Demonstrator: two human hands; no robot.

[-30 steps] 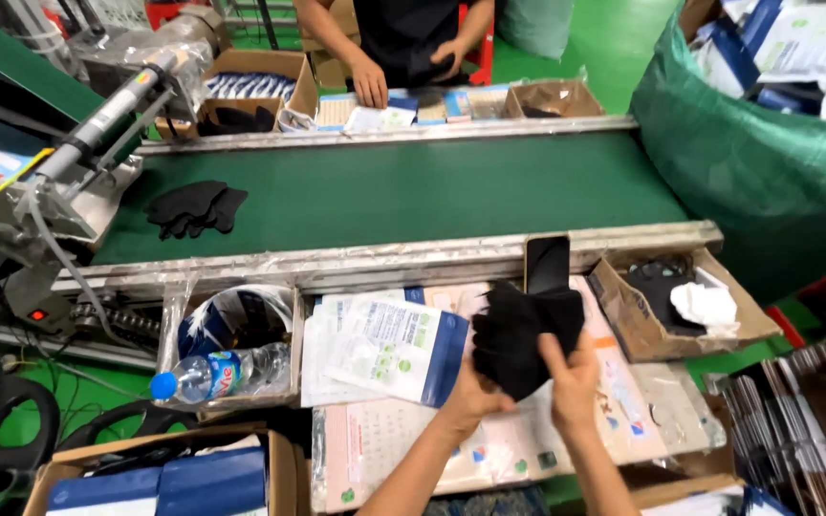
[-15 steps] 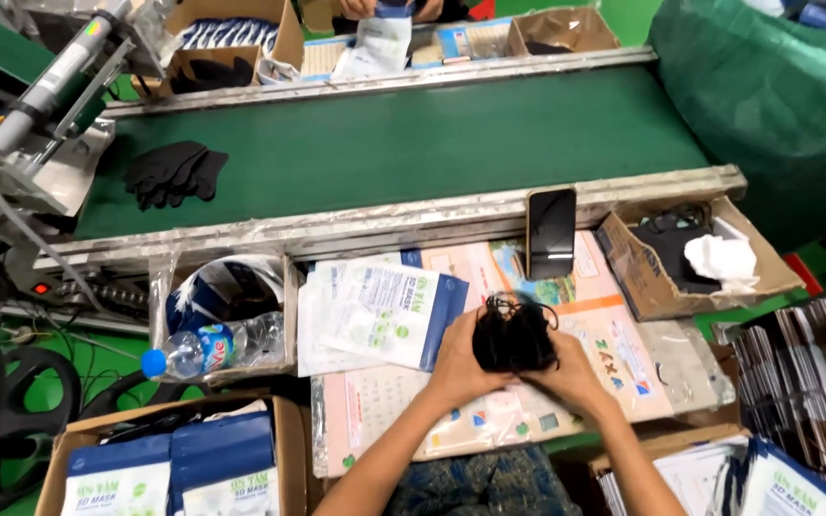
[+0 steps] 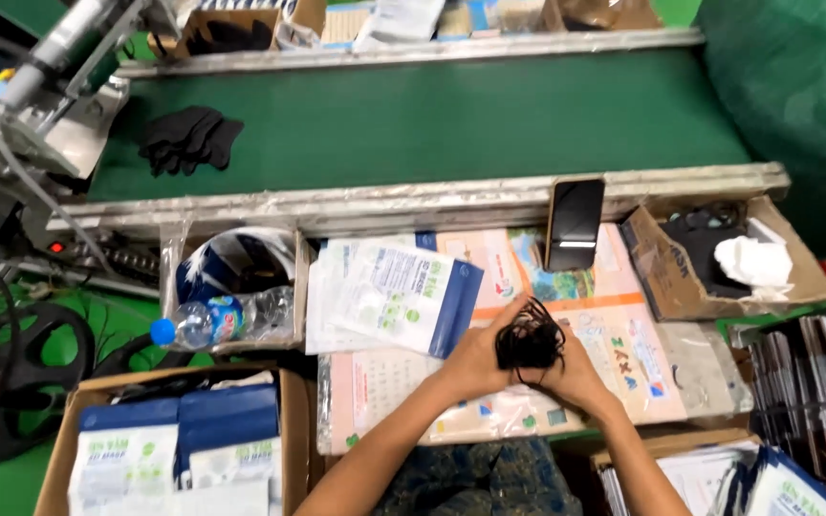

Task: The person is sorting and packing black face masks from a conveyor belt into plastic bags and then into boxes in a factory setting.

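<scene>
My left hand [image 3: 478, 360] and my right hand [image 3: 576, 371] are pressed together around a small bundle of black face masks [image 3: 530, 342] with thin ear loops hanging out. They hold it just above the work table [image 3: 403, 401], near the middle. To the left of my hands lies a stack of white and blue mask pouches [image 3: 396, 294]. A black phone [image 3: 575, 223] leans upright against the conveyor frame behind my hands.
A green conveyor belt [image 3: 451, 119] runs across the back with a pile of black masks [image 3: 188, 139] on its left. A water bottle [image 3: 222, 318] lies in a small tray. Cardboard boxes hold pouches [image 3: 174, 449] at front left and black masks [image 3: 719, 248] at right.
My hands have come down from chest height to the table and folded the loose black masks into a tight bundle. The camera has tilted down and closer.
</scene>
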